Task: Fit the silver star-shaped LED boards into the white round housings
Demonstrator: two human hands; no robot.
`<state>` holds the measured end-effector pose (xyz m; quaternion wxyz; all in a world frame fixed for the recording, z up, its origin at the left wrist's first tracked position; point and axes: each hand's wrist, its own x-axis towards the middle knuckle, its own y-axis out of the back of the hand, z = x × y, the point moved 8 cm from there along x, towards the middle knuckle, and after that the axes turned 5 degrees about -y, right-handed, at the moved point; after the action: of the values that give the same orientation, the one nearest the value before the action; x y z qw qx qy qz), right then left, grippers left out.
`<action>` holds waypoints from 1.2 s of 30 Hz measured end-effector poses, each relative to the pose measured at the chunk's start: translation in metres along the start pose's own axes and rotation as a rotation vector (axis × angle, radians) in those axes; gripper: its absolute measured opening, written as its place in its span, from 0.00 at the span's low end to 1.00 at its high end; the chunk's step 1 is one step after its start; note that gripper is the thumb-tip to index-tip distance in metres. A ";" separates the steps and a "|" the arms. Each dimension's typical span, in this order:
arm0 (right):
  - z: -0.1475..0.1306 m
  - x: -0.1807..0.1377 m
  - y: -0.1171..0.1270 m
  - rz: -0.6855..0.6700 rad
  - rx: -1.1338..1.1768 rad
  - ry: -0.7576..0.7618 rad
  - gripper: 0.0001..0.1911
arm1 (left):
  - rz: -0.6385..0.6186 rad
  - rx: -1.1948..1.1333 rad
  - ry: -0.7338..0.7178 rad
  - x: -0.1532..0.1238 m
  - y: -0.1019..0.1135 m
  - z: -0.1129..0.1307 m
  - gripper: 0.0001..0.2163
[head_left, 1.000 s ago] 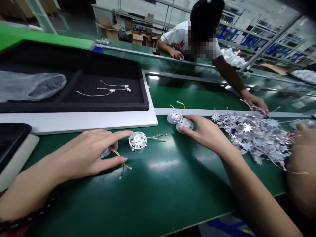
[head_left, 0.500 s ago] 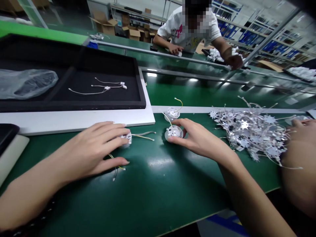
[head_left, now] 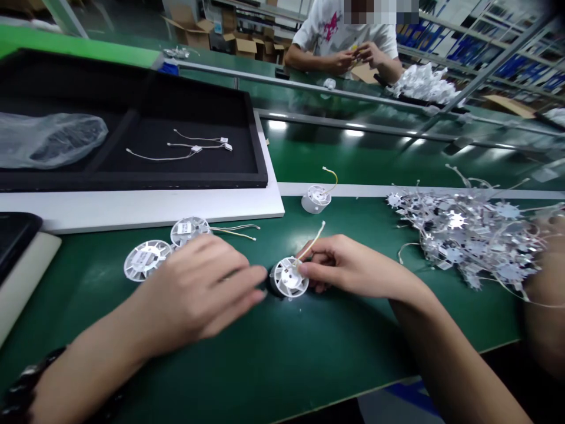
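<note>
Between the thumb and fingers of my right hand is a white round spoked housing, tilted, its short yellow-white wire sticking up. My left hand is just left of this housing, fingers stretched out and a little blurred, holding nothing that I can see. Behind that hand lie two flat white spoked discs, one at the left and one beside it, each with a pale label; wires extend from the second one. Farther back another white round housing stands on the green table with a yellow wire.
A tangled pile of silvery star-shaped pieces with wires lies at the right, beside another person's blurred hand. A black tray at back left bears wired pieces and a plastic bag. Across the table a person works.
My right hand has brought its housing nearer and to the left, tilting it. My left hand has moved off the discs toward that housing. The person opposite has brought both hands together.
</note>
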<state>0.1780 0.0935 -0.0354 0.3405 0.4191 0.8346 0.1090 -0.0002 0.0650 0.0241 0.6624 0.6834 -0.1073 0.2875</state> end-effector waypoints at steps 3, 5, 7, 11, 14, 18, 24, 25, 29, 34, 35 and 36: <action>-0.003 -0.002 -0.017 -0.114 0.044 -0.015 0.22 | -0.118 -0.079 -0.053 0.005 -0.020 0.020 0.09; -0.006 -0.003 -0.023 -0.167 0.072 0.012 0.22 | -0.174 -0.085 -0.031 0.004 -0.027 0.021 0.09; -0.008 -0.003 -0.017 -0.090 0.078 0.043 0.17 | -0.190 -0.110 -0.006 0.001 -0.029 0.018 0.09; -0.010 -0.001 0.002 0.131 0.187 0.115 0.11 | -0.172 -0.194 0.024 -0.001 -0.028 0.014 0.08; -0.011 0.003 0.000 0.148 0.248 0.136 0.12 | -0.144 -0.220 0.031 0.000 -0.027 0.015 0.10; -0.005 0.011 -0.007 0.145 0.327 0.069 0.13 | -0.127 -0.206 0.016 -0.001 -0.027 0.017 0.09; 0.006 0.016 -0.009 0.105 0.327 -0.037 0.10 | -0.115 -0.203 -0.001 -0.001 -0.026 0.014 0.11; 0.009 0.016 -0.009 0.096 0.321 -0.063 0.09 | -0.109 -0.202 -0.006 0.000 -0.024 0.013 0.11; 0.017 0.015 -0.009 0.084 0.284 -0.145 0.11 | -0.124 -0.220 -0.038 0.000 -0.019 0.013 0.10; 0.012 0.015 -0.007 0.112 0.171 -0.104 0.12 | -0.127 -0.164 -0.044 -0.010 -0.023 0.015 0.10; 0.011 0.013 -0.003 0.128 0.143 -0.101 0.12 | -0.115 -0.155 -0.037 -0.010 -0.025 0.015 0.10; 0.012 0.011 0.005 0.163 0.102 -0.101 0.13 | -0.096 -0.154 -0.020 -0.010 -0.025 0.014 0.11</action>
<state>0.1847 0.1038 -0.0468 0.3504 0.5073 0.7840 0.0725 0.0082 0.0513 -0.0020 0.7249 0.6377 -0.1027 0.2393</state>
